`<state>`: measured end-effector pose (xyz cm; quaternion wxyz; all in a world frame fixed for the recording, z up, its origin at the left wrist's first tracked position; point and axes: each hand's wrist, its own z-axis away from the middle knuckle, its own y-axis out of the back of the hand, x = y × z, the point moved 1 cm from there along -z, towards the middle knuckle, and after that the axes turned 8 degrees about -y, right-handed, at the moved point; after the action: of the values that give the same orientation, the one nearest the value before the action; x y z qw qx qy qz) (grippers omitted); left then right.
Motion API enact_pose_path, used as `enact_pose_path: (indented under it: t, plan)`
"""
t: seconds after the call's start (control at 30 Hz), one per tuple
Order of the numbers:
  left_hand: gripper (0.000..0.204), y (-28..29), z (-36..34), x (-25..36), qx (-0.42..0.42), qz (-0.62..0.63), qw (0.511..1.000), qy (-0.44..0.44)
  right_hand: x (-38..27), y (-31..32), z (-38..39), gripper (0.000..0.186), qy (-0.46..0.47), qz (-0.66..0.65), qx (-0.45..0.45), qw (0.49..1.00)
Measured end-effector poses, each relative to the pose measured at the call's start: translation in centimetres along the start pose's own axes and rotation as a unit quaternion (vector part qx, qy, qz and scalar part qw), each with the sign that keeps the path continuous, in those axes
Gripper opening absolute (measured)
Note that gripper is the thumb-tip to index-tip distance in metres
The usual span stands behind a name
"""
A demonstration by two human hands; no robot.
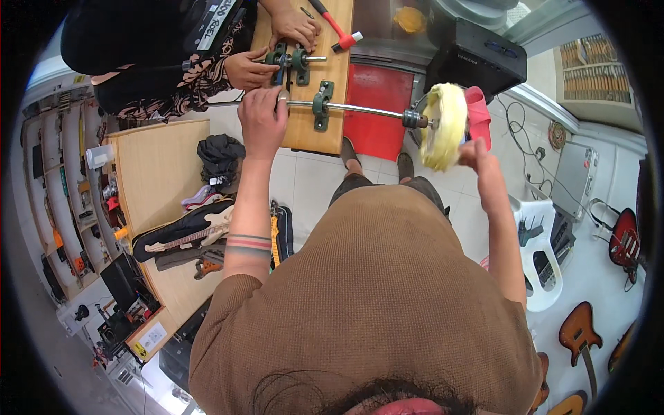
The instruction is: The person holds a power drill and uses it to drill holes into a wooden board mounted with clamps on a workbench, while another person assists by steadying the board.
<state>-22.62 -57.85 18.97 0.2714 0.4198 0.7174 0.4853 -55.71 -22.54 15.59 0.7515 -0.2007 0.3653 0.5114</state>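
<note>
Wooden surface (297, 137) at upper centre, right side next to a red floor mat (380, 86). Across its lower end, a long metal shaft (370, 111), sticking out past both sides; likely to tip or swing if released, with so much length overhanging. On the shaft's right end, clear of the surface, a pale yellow wheel (443, 128): probably heavy, able to drag that end down toward the feet (406, 166) below. Red hammer (339, 31), head at the surface's right edge, perhaps easily nudged off.

Left grip (264, 121) closed around the shaft. Right grip (477, 158) just beside the wheel's near edge, holding or not impossible to tell; a late catch possible if loose. Close above the left grip, a co-worker's hands (296, 29) at paired green housings (300, 66); pinched fingers possible from any sideways jerk. Single green bearing block (322, 106) around the shaft, fastening unclear; could twist if unbolted. Smallest, a dark collar (415, 119) near the wheel; possible slip if not tight.
</note>
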Motion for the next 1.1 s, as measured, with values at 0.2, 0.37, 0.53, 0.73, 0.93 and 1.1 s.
enact_pose_path:
  t: [0.2, 0.37, 0.53, 0.73, 0.93, 1.1]
  plan:
    - [0.023, -0.2, 4.0, 3.8, 0.030, 0.043, 0.999, -0.001, -3.8, -0.1, -5.1, 0.072, 0.072, -0.131, 0.080, 0.986]
    - [0.023, -0.8, 8.1, 9.1, -0.053, 0.119, 0.991, 0.019, 1.7, -0.3, -7.5, 0.075, 0.002, -0.066, -0.001, 0.998]
    - [0.020, -0.2, 8.4, 10.2, -0.001, 0.086, 0.993, 0.081, 2.9, -1.3, -1.8, 0.071, 0.030, 0.020, -0.053, 0.998]
    - [0.016, 0.2, 7.0, 8.3, 0.015, 0.123, 0.987, 0.103, -1.2, 0.0, -1.7, 0.068, 0.146, -0.107, -0.079, 0.980]
    - [0.019, -3.3, 11.3, 11.8, -0.041, 0.202, 0.976, 0.073, 3.6, 1.9, -10.7, 0.079, 0.064, -0.137, -0.059, 0.987]
    - [0.031, -3.8, 21.8, 14.9, -0.084, 0.264, 0.918, 0.284, 6.3, 0.2, -6.3, 0.082, -0.002, -0.015, -0.099, 0.995]
